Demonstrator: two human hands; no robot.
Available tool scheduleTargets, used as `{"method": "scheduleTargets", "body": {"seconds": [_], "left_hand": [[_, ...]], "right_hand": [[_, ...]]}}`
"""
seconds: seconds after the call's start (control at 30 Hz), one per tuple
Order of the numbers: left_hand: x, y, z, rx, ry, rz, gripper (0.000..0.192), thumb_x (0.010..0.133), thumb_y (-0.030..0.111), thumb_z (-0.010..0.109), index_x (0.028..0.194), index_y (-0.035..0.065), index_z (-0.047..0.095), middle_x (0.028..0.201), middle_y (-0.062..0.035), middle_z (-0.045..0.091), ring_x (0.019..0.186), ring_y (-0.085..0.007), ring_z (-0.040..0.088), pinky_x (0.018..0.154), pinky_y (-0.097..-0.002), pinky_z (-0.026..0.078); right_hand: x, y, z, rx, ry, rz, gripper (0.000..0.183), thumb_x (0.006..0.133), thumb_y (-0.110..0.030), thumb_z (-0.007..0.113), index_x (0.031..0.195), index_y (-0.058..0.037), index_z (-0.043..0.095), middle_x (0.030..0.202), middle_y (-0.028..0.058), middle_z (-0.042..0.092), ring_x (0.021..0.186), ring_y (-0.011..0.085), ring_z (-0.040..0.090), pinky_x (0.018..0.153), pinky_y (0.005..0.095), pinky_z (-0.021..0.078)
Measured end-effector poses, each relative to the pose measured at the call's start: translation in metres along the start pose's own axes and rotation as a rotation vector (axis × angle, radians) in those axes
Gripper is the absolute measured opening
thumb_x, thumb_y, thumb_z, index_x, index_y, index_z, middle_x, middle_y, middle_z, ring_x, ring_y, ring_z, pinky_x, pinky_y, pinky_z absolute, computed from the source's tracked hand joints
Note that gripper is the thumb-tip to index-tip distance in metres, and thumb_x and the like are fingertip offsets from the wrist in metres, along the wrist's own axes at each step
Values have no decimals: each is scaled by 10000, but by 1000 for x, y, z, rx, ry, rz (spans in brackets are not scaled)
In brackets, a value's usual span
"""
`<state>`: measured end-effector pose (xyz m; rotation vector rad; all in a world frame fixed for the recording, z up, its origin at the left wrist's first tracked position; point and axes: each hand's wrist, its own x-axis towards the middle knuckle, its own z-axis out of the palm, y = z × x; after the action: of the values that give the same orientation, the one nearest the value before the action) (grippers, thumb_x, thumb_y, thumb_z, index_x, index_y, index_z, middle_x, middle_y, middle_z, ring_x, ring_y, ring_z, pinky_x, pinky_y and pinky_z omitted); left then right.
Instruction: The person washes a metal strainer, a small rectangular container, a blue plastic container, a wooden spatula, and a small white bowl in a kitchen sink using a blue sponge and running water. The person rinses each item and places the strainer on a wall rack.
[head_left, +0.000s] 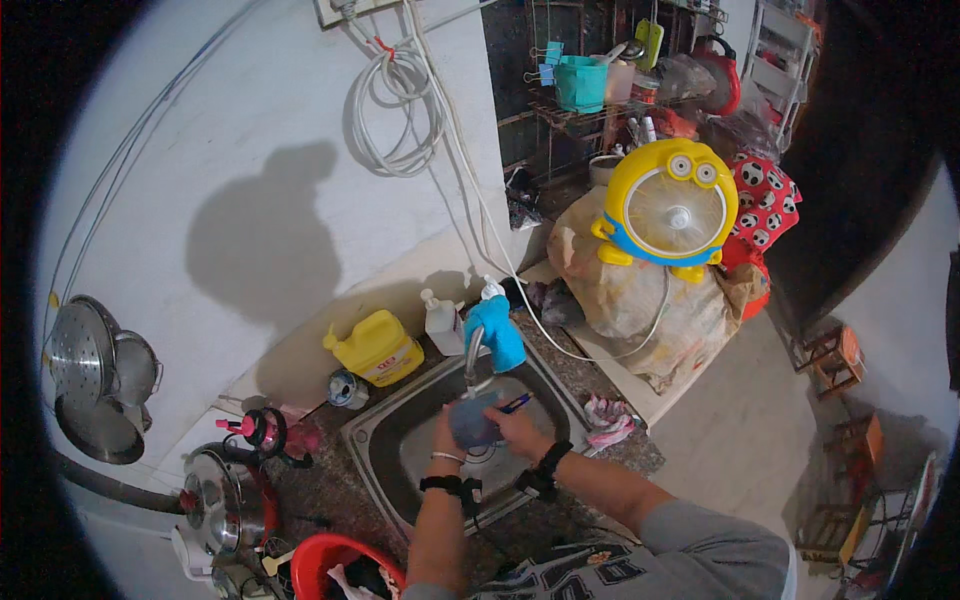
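Under the metal faucet, over the stainless steel sink, my left hand holds a bluish, blurred object, seemingly a container, by its left side. My right hand is at its right side, with a slim dark blue and purple implement between its fingers. Whether that implement touches the container cannot be told. A blue cloth hangs beside the faucet. Both wrists wear black straps.
Behind the sink stand a yellow jug, a white pump bottle and a can. A pink-striped cloth lies right of it. At left are a steel pot and a red basin. A yellow fan stands on a covered object.
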<state>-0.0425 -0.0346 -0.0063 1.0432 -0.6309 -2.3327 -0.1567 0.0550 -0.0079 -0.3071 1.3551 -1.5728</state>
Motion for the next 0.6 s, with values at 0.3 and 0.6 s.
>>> {"method": "scheduleTargets", "body": {"seconds": [0.3, 0.6], "left_hand": [[-31, -39, 34, 1788, 124, 1160, 673, 717, 294, 639, 1269, 22, 367, 1200, -135, 487, 1085, -325, 485, 940, -430, 351], [-29, 21, 53, 1702, -402, 246, 994, 516, 329, 789, 1321, 35, 287, 1237, -150, 471, 1135, -330, 461, 1011, -423, 281]], "right_hand": [[12, -1, -8, -44, -4, -226, 98, 790, -96, 613, 722, -45, 564, 712, 16, 569, 682, 104, 542, 571, 268, 425], [2, -16, -32, -462, -411, 18, 98, 796, -119, 610, 829, -34, 573, 777, 11, 573, 689, 90, 520, 625, 263, 430]]}}
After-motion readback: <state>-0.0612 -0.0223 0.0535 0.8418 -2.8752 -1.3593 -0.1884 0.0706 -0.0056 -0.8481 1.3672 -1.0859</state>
